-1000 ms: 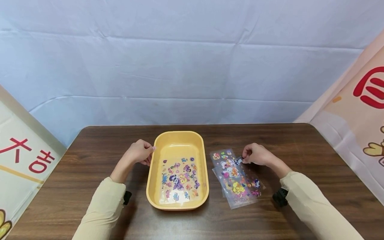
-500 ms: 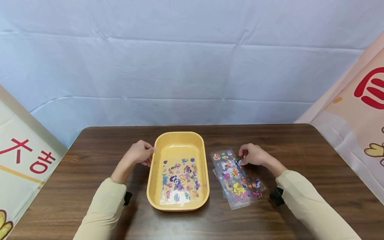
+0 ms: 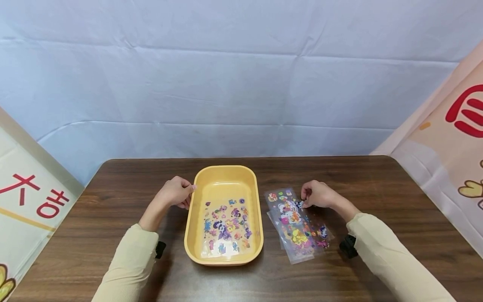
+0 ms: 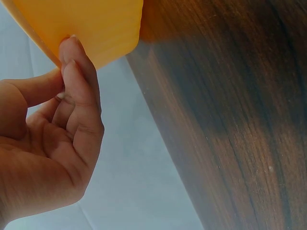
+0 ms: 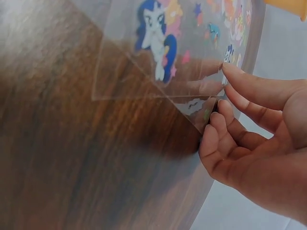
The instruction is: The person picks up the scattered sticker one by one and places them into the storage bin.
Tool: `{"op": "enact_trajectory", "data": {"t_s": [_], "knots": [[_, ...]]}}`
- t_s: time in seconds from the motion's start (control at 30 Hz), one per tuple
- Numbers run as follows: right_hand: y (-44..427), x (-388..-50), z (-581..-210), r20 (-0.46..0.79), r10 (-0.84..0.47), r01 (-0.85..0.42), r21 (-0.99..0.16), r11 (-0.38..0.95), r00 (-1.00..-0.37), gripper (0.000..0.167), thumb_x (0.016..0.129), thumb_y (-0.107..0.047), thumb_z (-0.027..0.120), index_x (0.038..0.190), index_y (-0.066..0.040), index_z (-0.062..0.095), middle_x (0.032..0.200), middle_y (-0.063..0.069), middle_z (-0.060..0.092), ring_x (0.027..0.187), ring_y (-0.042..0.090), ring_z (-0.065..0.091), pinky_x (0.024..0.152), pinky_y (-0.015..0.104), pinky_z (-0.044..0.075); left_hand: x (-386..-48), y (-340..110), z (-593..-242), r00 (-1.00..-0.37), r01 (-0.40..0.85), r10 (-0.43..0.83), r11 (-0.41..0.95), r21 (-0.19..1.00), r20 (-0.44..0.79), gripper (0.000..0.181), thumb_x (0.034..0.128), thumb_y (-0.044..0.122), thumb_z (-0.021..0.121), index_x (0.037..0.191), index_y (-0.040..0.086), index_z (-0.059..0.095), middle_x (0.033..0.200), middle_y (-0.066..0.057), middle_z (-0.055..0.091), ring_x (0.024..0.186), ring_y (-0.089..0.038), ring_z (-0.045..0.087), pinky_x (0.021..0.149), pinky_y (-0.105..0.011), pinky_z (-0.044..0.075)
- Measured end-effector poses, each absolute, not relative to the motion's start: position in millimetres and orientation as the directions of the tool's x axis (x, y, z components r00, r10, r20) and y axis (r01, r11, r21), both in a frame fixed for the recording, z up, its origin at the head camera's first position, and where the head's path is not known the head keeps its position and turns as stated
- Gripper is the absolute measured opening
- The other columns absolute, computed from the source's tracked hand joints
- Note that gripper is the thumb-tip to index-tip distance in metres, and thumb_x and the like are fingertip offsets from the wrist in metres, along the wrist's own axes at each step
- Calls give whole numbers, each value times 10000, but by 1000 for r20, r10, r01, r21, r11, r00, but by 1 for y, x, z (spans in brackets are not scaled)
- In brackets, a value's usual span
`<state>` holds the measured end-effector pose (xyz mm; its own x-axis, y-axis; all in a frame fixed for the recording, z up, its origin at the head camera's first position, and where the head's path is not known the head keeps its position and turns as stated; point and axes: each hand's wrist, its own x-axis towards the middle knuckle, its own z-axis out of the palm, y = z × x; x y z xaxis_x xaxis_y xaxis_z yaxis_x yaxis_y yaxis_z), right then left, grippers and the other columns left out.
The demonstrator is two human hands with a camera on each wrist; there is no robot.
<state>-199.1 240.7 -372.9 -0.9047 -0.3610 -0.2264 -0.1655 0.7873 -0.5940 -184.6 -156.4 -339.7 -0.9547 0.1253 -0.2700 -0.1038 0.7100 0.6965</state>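
Note:
On the table stands a yellow tray, and a clear sticker sheet with small colorful cartoon figures lies flat inside it. My left hand pinches the tray's left rim between thumb and fingers; the left wrist view shows that grip on the tray wall up close. Right of the tray, several clear sticker sheets overlap in a loose pile. With thumb and forefinger my right hand pinches the upper right edge of a sheet there. In the right wrist view this clear sheet carries a white pony with a blue mane.
A dark wood-grain table carries everything. Behind it hangs a pale cloth backdrop. Printed banners stand at the left and right. Black bands show at both wrists.
My right hand has shifted slightly left since a second ago, with its pinch still on the sheet's edge. The left hand and the tray have stayed nearly in place.

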Motion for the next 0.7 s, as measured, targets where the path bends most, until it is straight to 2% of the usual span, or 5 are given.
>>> {"op": "enact_trajectory", "data": {"t_s": [0.1,0.33,0.7], "knots": [[241,-199,-373,-228,-363,-171,-586,792,-904,137,763,44,681,770,-3,552,629,34,466,553,149,414,539,285,371,-185,-157,-340,-955,-102,125,710,697,-268,321,958,172,482,761,-18,649,591,-81,591,496,-147,598,562,-336,539],[240,-199,-372,-219,-359,-172,-586,792,-907,195,734,77,684,860,13,549,674,55,451,579,166,408,537,285,363,-184,-157,-340,-955,-99,128,710,697,-266,321,958,175,482,765,-17,652,591,-82,591,499,-152,601,559,-336,538],[240,-198,-370,-221,-352,-172,-571,802,-909,146,739,84,674,784,-3,565,641,44,470,553,151,417,539,281,376,-185,-159,-340,-954,-111,120,711,695,-275,316,959,179,481,786,-14,661,597,-86,599,508,-161,607,575,-344,540]]}}
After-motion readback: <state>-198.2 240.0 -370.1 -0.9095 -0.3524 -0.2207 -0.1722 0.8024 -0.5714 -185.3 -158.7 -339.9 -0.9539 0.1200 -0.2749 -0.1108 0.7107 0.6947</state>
